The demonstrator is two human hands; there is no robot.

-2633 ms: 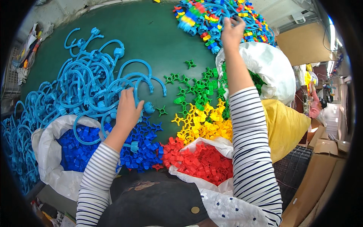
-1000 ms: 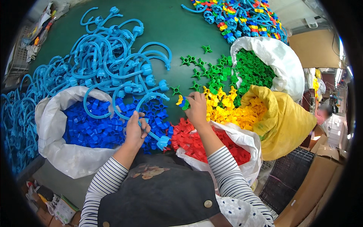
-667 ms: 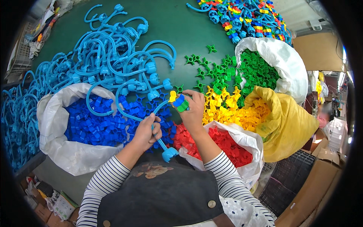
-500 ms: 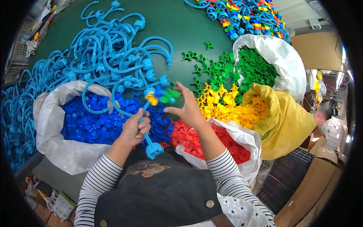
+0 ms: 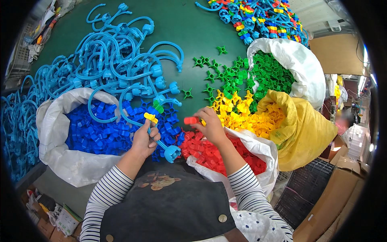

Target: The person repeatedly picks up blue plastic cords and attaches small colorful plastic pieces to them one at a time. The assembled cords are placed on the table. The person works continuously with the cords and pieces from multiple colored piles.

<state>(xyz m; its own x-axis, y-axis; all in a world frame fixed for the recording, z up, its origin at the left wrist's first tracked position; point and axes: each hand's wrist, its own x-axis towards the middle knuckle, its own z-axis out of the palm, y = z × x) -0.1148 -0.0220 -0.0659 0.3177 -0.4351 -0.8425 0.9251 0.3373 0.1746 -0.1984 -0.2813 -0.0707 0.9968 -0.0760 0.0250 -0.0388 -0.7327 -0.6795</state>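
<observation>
My left hand point(image 5: 144, 140) is closed around the light blue plastic stem of a toy part. Its scalloped cup point(image 5: 172, 153) hangs out below the fist, toward my apron. Just above the fist a yellow connector point(image 5: 151, 117) sits on the stem, and a green connector point(image 5: 158, 107) shows farther up; how they are seated is hard to see. My right hand point(image 5: 211, 127) pinches a red connector point(image 5: 191, 120) between thumb and fingers, above the heap of red connectors point(image 5: 203, 151) and apart from the stem.
White sacks of blue point(image 5: 98, 131) and red pieces flank my hands. A yellow sack point(image 5: 304, 129) and a white sack point(image 5: 312, 70) of green pieces stand right. Light blue stems point(image 5: 109, 52) pile up left on the green table point(image 5: 177, 24); multicoloured assembled parts point(image 5: 266, 20) lie far right.
My right hand has come down from beside the stem's upper end and now holds a red connector. The yellow connector is nearer my left fist, and the cup has shifted slightly right and up.
</observation>
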